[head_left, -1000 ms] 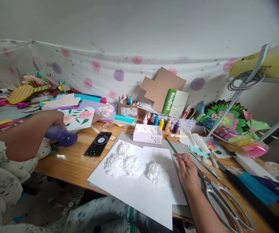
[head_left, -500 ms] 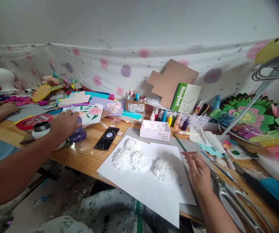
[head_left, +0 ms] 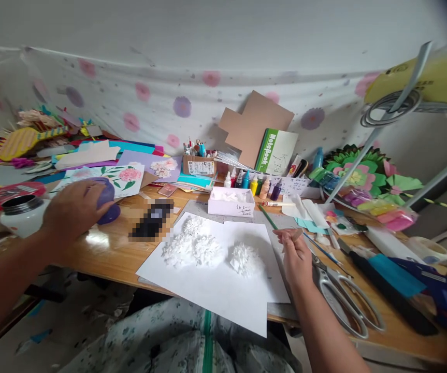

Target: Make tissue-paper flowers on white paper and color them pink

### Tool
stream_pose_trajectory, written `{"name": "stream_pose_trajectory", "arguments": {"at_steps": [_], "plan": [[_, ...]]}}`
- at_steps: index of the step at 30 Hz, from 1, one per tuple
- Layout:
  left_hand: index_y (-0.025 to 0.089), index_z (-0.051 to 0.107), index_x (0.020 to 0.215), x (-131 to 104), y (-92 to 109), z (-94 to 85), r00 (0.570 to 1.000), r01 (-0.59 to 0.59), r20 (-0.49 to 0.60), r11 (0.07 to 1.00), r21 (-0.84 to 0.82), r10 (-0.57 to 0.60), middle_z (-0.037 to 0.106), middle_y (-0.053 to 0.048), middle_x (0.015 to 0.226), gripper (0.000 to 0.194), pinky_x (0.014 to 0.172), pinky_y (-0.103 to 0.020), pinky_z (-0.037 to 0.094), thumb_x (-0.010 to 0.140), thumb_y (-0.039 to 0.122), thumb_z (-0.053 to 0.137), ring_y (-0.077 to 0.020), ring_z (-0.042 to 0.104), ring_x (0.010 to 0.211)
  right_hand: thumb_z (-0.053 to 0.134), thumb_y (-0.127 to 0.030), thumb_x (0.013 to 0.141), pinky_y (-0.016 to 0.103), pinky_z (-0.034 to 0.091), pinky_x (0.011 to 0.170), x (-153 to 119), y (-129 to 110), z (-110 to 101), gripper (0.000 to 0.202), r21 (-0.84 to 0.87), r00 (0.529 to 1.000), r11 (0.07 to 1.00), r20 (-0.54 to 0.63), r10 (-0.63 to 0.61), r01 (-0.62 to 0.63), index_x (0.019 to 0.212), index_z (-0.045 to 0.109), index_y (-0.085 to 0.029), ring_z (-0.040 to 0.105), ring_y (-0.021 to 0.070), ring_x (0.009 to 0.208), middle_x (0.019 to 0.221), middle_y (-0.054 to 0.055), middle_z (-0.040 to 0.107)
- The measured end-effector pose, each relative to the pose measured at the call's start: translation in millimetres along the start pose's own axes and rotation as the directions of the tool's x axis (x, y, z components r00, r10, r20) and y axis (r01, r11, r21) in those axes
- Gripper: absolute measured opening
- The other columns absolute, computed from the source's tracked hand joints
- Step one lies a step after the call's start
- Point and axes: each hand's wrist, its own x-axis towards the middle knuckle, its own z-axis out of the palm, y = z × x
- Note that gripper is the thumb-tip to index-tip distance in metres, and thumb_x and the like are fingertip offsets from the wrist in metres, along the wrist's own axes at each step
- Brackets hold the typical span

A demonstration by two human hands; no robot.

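My left hand (head_left: 73,210) is curled over a rounded purple object (head_left: 107,213) on the table, whose kind I cannot make out. Beside that hand stands an open white jar (head_left: 23,217) with a dark threaded mouth. My right hand (head_left: 297,256) rests at the right edge of the white paper, fingers pinched together where a thin green stick (head_left: 268,217) ends. White ruffled paper flowers lie on the paper sheets (head_left: 223,300): a cluster (head_left: 192,243) at left and a single flower (head_left: 244,258) nearer my right hand.
A white box (head_left: 231,203) holds white pieces, with several paint bottles (head_left: 254,184) behind it. A blurred phone (head_left: 152,220) lies left of the paper. Large scissors (head_left: 343,295) and a dark-handled tool (head_left: 394,295) lie right. A metal pole (head_left: 363,155) slants up there.
The view has turned right and the other person's hands have left it. My left hand has lowered onto the purple object. My right hand stays by the green stick.
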Motion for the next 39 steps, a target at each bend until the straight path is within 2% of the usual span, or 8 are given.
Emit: {"name": "stream_pose_trajectory", "arguments": {"at_steps": [6, 9, 12, 15, 18, 23, 29, 39], "plan": [[0.013, 0.061, 0.094, -6.7, 25.7, -4.1, 0.972, -0.032, -0.231, 0.968, -0.248, -0.027, 0.063, -0.008, 0.117, 0.028, 0.097, -0.050, 0.046, 0.085, 0.040, 0.057, -0.0290, 0.057, 0.115, 0.052, -0.052, 0.086, 0.029, 0.041, 0.065, -2.2, 4.6, -7.5, 0.043, 0.269, 0.960, 0.947, -0.166, 0.224, -0.175, 0.068, 0.065, -0.015, 0.050, 0.0153, 0.068, 0.071, 0.004, 0.058], [0.018, 0.059, 0.101, -21.0, 85.0, -21.9, 0.950, -0.286, -0.262, 0.817, -0.500, 0.172, 0.065, -0.005, 0.109, 0.020, 0.099, -0.042, 0.047, 0.084, 0.029, 0.061, -0.0235, 0.059, 0.110, 0.057, -0.051, 0.085, 0.027, 0.040, 0.057, -8.0, 1.6, -13.0, 0.039, 0.330, 0.935, 0.889, -0.045, 0.352, -0.318, 0.072, 0.064, -0.015, 0.046, 0.0124, 0.055, 0.059, -0.001, 0.051], [0.022, 0.054, 0.120, -33.5, 161.4, -53.7, 0.884, -0.452, -0.260, 0.571, -0.685, 0.388, 0.060, -0.007, 0.126, 0.036, 0.107, -0.041, 0.040, 0.084, 0.023, 0.060, -0.0251, 0.050, 0.124, 0.056, -0.049, 0.086, 0.024, 0.032, 0.046, -15.6, -4.9, -17.5, 0.035, 0.301, 0.920, 0.876, 0.011, 0.391, -0.376, 0.082, 0.066, -0.016, 0.036, 0.0096, 0.045, 0.052, -0.005, 0.041], [0.022, 0.051, 0.129, -35.8, 222.8, -80.2, 0.803, -0.518, -0.238, 0.444, -0.731, 0.546, 0.057, -0.005, 0.134, 0.044, 0.114, -0.045, 0.031, 0.086, 0.030, 0.059, -0.0254, 0.043, 0.131, 0.059, -0.043, 0.086, 0.024, 0.035, 0.050, -20.6, -13.3, -21.6, 0.028, 0.085, 0.939, 0.938, 0.113, 0.326, -0.336, 0.083, 0.070, -0.017, 0.044, 0.0116, 0.051, 0.056, -0.002, 0.049], [0.023, 0.053, 0.128, -29.8, 253.6, -89.1, 0.776, -0.501, -0.199, 0.394, -0.771, 0.599, 0.054, -0.004, 0.138, 0.043, 0.114, -0.045, 0.030, 0.086, 0.031, 0.058, -0.0251, 0.041, 0.132, 0.056, -0.036, 0.089, 0.027, 0.043, 0.065, -21.9, -21.9, -23.6, 0.024, 0.006, 0.941, 0.977, 0.272, 0.202, -0.211, 0.084, 0.072, -0.019, 0.055, 0.0157, 0.069, 0.072, 0.003, 0.060], [0.027, 0.055, 0.127, -20.6, 264.0, -84.0, 0.767, -0.466, -0.166, 0.361, -0.808, 0.620, 0.058, -0.003, 0.133, 0.045, 0.111, -0.047, 0.032, 0.083, 0.035, 0.063, -0.0256, 0.046, 0.127, 0.039, -0.039, 0.097, 0.026, 0.042, 0.061, -23.8, -32.5, -14.9, 0.040, 0.131, 0.945, 0.962, 0.259, 0.201, -0.240, 0.087, 0.072, -0.018, 0.054, 0.0144, 0.067, 0.073, 0.004, 0.060], [0.023, 0.062, 0.115, -27.3, 270.6, -77.4, 0.837, -0.365, -0.174, 0.292, -0.884, 0.518, 0.062, -0.001, 0.126, 0.034, 0.117, -0.038, 0.019, 0.085, 0.036, 0.062, -0.0208, 0.046, 0.126, 0.049, -0.025, 0.093, 0.023, 0.043, 0.053, -27.7, -39.4, -3.6, 0.021, 0.024, 0.946, 0.984, 0.281, 0.164, -0.177, 0.079, 0.064, -0.018, 0.055, 0.0118, 0.058, 0.069, 0.001, 0.062], [0.021, 0.066, 0.111, -24.8, 268.6, -78.9, 0.841, -0.393, -0.205, 0.305, -0.867, 0.500, 0.064, -0.001, 0.124, 0.028, 0.117, -0.032, 0.018, 0.090, 0.030, 0.050, -0.0186, 0.048, 0.123, 0.057, -0.015, 0.087, 0.022, 0.044, 0.054, -20.7, -44.0, -1.8, 0.009, -0.135, 0.912, 0.989, 0.394, 0.111, -0.062, 0.084, 0.066, -0.018, 0.058, 0.0113, 0.059, 0.068, 0.000, 0.066]]}}
